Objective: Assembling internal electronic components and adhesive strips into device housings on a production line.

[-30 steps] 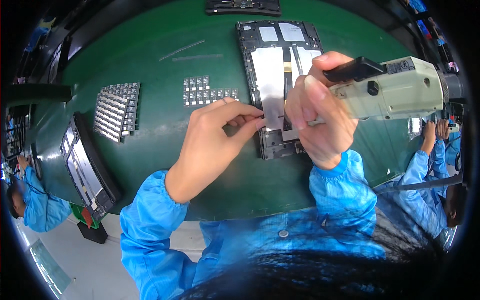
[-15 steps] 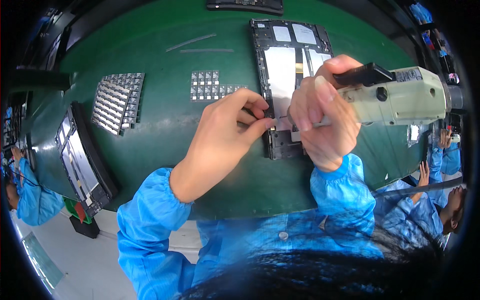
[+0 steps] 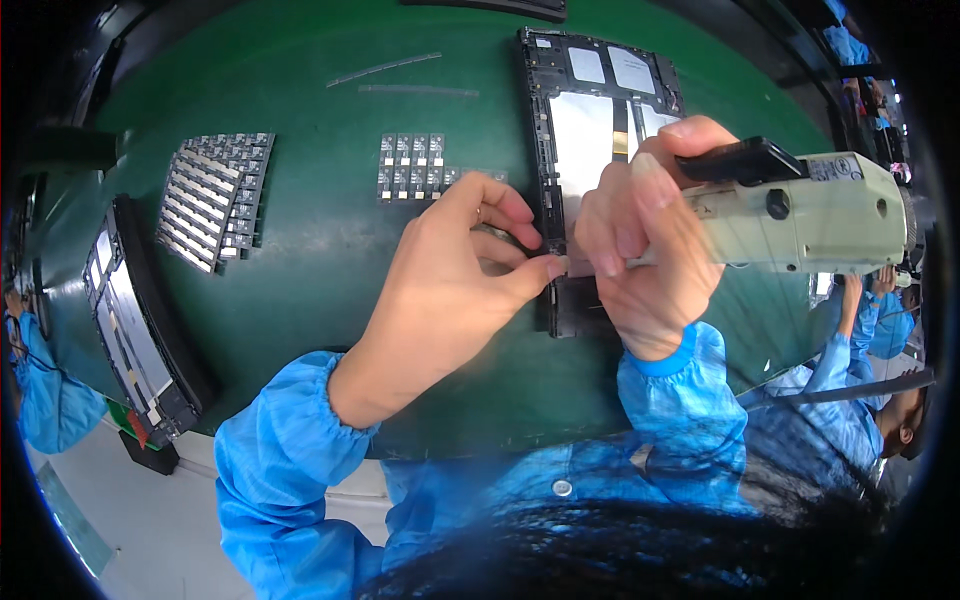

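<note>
An opened flat electronic device (image 3: 580, 130), black-framed with silver panels, lies on the green table in front of me. At its left edge my left hand (image 3: 425, 270) has thumb and fingertips drawn together; whatever they pinch is too small or hidden to name. Over the device's lower right part, my right hand (image 3: 660, 240) is closed around the front of a pale electric screwdriver (image 3: 840, 215) with a black lever. Its body points off to the right, and the fingers hide its tip. Partly behind my left hand are rows of small labelled parts (image 3: 412, 165).
Stacked sheets of small parts (image 3: 210, 200) sit to the left. Beyond them, a similar opened device (image 3: 135, 320) rests at the table's left edge. Two clear strips (image 3: 385, 70) lie farther back, and a dark device (image 3: 490, 6) at the far edge. Co-workers in blue (image 3: 850, 375) sit right and left.
The whole view has shifted slightly, with the opened device appearing a little farther right. My two hands keep nearly the same pose at the device.
</note>
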### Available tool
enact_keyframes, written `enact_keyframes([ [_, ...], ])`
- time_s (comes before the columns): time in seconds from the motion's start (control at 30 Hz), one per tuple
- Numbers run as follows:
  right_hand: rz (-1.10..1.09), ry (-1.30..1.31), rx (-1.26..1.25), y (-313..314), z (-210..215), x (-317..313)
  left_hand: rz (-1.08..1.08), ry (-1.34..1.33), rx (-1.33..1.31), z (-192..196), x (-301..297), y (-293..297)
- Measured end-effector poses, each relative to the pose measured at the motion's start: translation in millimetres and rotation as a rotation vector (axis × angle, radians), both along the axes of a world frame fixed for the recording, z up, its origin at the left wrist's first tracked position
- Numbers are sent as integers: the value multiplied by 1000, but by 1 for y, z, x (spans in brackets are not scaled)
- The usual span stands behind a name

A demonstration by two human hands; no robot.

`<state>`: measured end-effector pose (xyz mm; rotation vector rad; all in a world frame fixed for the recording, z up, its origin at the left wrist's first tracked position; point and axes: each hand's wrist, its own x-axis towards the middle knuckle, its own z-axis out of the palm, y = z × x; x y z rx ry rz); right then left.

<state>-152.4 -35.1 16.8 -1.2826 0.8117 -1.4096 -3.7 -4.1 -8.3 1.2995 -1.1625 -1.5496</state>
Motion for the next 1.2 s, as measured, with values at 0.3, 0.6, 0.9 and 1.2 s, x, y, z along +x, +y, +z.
enact_keyframes([
  [0.3,-71,-144,119,0,-1,3,-9,4,-10,2,-1,-1],
  [0.6,-98,-121,254,9,13,14,15,-5,-56,3,0,-2],
  [0.9,19,36,49,15,-3,3,40,-43,-143,4,-3,8],
  [1.2,8,-49,82,10,7,-13,-42,-85,-164,10,-7,10],
])
